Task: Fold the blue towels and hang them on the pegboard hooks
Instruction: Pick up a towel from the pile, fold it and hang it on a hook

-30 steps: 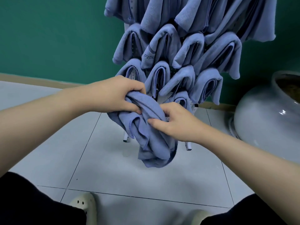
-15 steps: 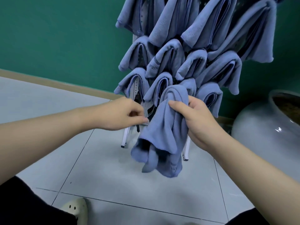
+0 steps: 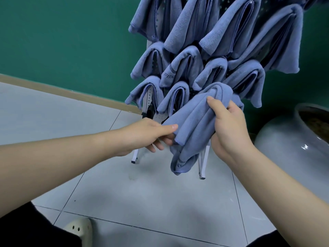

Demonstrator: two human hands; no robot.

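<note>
- Gripping the folded blue towel near its top fold, the right hand holds it against the pegboard's lowest row.
- Left hand pinches the towel's left edge.
- Bare floor tiles lie below the pegboard.

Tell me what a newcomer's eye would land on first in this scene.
First, the rows of folded blue towels draped over the white pegboard rack against the green wall. Next, at centre, the loose blue towel: the right hand has a grip on its upper fold while the left hand pinches its lower edge. At far right, a large glazed grey pot stands on the tiled floor.
</note>
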